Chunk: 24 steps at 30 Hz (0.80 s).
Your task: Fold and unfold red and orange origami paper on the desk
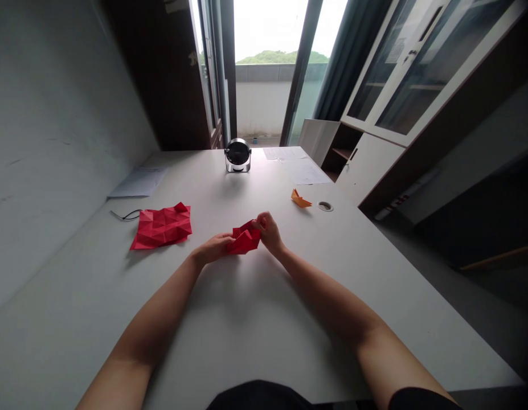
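A piece of folded red paper [245, 242] is held between my two hands over the middle of the white table. My left hand [216, 247] grips its left end, the thumb lying along the near side. At the upper right corner, my right hand [267, 230] pinches the paper between thumb and curled fingers. Its folds stand partly open, with a raised flap at the back. To the left lies a creased red sheet [163, 226], spread out and covered in fold lines. Beyond my right hand sits a small orange folded paper figure [301, 199].
A round black and silver device [237, 155] stands near the table's far edge. White papers [304, 169] lie at the far right, others [138, 181] by the left wall. A black cord [129, 216] touches the red sheet. A round cable hole [326, 206] is at right.
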### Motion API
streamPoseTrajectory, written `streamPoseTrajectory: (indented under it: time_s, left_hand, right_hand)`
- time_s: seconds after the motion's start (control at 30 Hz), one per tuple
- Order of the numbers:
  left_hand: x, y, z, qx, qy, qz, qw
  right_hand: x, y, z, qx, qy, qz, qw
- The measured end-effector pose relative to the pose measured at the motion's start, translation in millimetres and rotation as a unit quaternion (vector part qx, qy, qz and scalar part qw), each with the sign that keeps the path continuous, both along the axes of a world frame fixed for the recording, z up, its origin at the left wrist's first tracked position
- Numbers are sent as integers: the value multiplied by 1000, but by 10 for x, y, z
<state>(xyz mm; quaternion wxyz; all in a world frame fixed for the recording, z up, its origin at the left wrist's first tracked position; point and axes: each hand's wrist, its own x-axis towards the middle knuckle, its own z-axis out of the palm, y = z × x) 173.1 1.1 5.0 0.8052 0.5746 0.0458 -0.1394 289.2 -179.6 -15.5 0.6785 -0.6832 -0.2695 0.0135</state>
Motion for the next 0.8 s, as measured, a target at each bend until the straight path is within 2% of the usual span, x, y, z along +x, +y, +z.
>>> streamPoseTrajectory:
  time_s: [0.07,0.13,0.27,0.33,0.53,0.7,0.8]
  left_hand:
    - [37,-29,-27,22,4,20,1000]
    - [80,-42,-65,57,-15,70,996]
    - [153,-15,-161,142,-85,206,964]
    - [174,-2,-202,161,-102,237,953]
    - [181,-34,-255,157,-128,217,955]
    - [171,-45,-260,157,-147,210,954]
    - [168,-32,-263,157,-148,206,954]
  right_hand:
    - [11,-7,-3,-11,-18,1,1000]
    - [-1,-17,14,-24,-39,6,999]
    - [-51,-39,75,-56,-77,15,995]
    - [-73,-43,89,-76,-99,19,992]
    - [-95,-11,12,-136,-92,35,986]
    - [-34,-22,-63,-153,-38,52,986]
    - [-2,-25,-90,-166,-39,58,984]
